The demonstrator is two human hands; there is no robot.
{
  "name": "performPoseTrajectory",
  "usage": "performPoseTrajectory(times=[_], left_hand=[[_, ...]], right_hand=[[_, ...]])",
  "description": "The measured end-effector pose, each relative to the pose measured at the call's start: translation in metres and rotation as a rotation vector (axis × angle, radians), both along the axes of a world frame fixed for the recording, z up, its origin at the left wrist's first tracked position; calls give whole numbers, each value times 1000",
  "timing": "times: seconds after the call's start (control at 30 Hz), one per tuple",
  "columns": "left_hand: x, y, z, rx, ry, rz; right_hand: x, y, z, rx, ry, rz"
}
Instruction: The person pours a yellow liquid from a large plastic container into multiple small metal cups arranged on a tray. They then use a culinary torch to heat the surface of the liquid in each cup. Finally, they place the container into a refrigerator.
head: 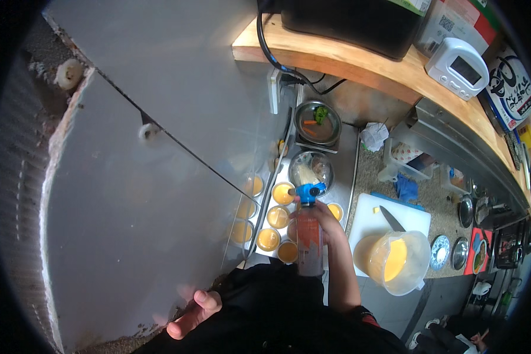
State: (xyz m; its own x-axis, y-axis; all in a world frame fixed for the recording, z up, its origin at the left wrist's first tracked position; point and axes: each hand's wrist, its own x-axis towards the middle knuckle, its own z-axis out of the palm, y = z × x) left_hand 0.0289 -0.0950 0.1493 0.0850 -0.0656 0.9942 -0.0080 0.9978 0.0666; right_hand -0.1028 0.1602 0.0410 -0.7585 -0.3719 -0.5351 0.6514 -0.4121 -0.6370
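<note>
My right hand [326, 220] grips a gas torch [309, 241], a canister with a blue burner head. The torch's nozzle points left over a round cup of yellow liquid [282, 193], and I see no flame. Several similar cups stand around it on a white tray [265, 253], partly hidden by the canister. Bubbles or reflections show on some surfaces. Beyond the torch head sits a metal bowl [332, 170] with pale contents. My left hand [197, 312] is at the lower left beside the grey metal panel, holding nothing, thumb and finger apart.
A grey metal panel [150, 212] borders the cups on the left. To the right, a pitcher of yellow liquid [418, 261] and a knife [391, 218] rest on a white cutting board [365, 212]. A wooden shelf [358, 53] overhangs the far side. Another person [460, 338] is at lower right.
</note>
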Motion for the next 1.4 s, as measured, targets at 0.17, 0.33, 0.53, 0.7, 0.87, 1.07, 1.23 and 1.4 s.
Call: performPoseTrajectory(times=[0.17, 0.33, 0.53, 0.7, 0.87, 1.07, 1.23, 1.4], left_hand=[[-10, 20, 9, 59, 20, -21], [-7, 15, 5, -8, -6, -7], [-4, 12, 1, -28, -31, 8], [-1, 10, -2, -47, -45, 27], [-4, 6, -2, -84, -58, 44], [-1, 3, -1, -115, -70, 59], [0, 1, -2, -144, -78, 82], [1, -3, 0, -184, -79, 114]], right_hand=[[-5, 2, -25, 56, -66, 163], [0, 1, -11, 133, -7, 27], [-7, -5, -16, 132, 52, 92], [-4, 0, -22, 281, 118, 230], [25, 1, -30, 114, 80, 221], [38, -1, 18, 471, 95, 383], [55, 20, -7, 464, 185, 417], [67, 19, 4, 201, 12, 258]])
